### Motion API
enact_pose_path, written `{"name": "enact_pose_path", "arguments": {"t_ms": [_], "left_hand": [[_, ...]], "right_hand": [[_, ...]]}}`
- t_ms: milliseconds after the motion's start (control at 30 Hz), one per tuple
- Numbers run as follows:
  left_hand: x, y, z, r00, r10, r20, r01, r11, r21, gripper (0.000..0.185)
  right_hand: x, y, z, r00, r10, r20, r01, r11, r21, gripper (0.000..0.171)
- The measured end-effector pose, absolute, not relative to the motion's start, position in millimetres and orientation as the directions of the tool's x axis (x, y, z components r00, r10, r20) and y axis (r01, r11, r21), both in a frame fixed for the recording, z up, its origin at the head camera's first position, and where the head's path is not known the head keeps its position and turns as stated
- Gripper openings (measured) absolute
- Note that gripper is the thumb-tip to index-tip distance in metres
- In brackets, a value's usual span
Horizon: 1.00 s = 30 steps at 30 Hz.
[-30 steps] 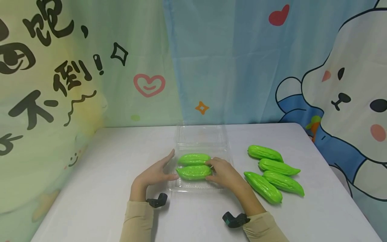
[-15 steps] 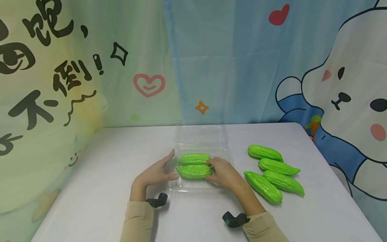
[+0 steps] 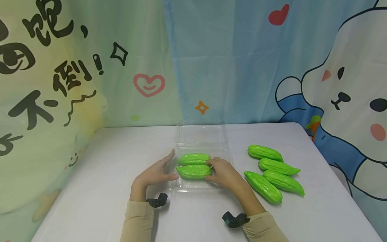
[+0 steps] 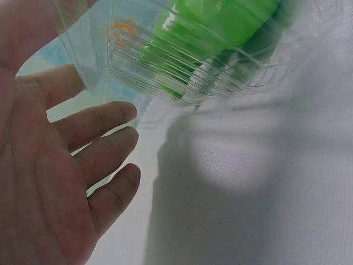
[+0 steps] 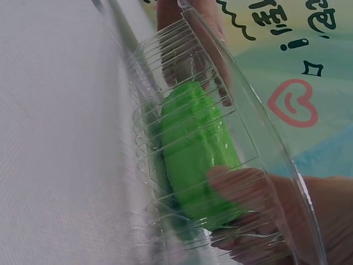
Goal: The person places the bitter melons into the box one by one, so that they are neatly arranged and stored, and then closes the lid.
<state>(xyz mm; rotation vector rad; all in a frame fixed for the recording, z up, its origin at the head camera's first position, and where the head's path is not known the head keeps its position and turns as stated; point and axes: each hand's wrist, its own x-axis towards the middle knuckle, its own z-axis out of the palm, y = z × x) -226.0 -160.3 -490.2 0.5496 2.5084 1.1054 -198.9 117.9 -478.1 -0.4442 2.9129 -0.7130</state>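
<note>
**Nothing has moved: second gourd held in the box**

Across the last second we see almost no change. Both hands, the clear box and every gourd sit where they sat before, so we read this as a pause with the near gourd just being settled, not a fresh reach.

Our right hand [image 3: 225, 174] has its fingers curled around the right end of the near gourd [image 3: 194, 171], which lies inside the clear plastic box [image 3: 199, 189] on the table [image 3: 90, 201]. The right wrist view shows the fingertips [image 5: 242, 185] pressed on the green skin behind the ribbed wall. A second gourd, the far gourd [image 3: 194, 158], lies just behind it in the same box, the two side by side and close; we cannot tell whether they touch.

Our left hand [image 3: 154, 174] is flat and relaxed, fingers straight, resting against the left wall of the box and holding nothing.

Four loose gourds [image 3: 273, 173] lie in a cluster on the table to the right, well apart from the box. The box's open lid [image 3: 201, 134] lies flat behind it.

We judge two gourds packed, four left.
</note>
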Motion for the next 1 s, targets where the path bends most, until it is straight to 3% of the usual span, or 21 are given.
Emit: {"name": "enact_pose_path", "arguments": {"t_ms": [700, 1000], "left_hand": [[-225.5, -160.3, -489.3, -0.869, 0.467, -0.164, 0.195, 0.627, 0.755, 0.104], [-225.1, -160.2, -488.2, -0.871, 0.462, -0.168, 0.195, 0.639, 0.744, 0.106]], "right_hand": [[-197.0, 136.4, -460.1, -0.952, -0.303, 0.031, -0.266, 0.777, -0.570, 0.051], [-200.5, 169.8, -447.8, -0.965, -0.244, 0.099, -0.259, 0.810, -0.527, 0.048]]}}
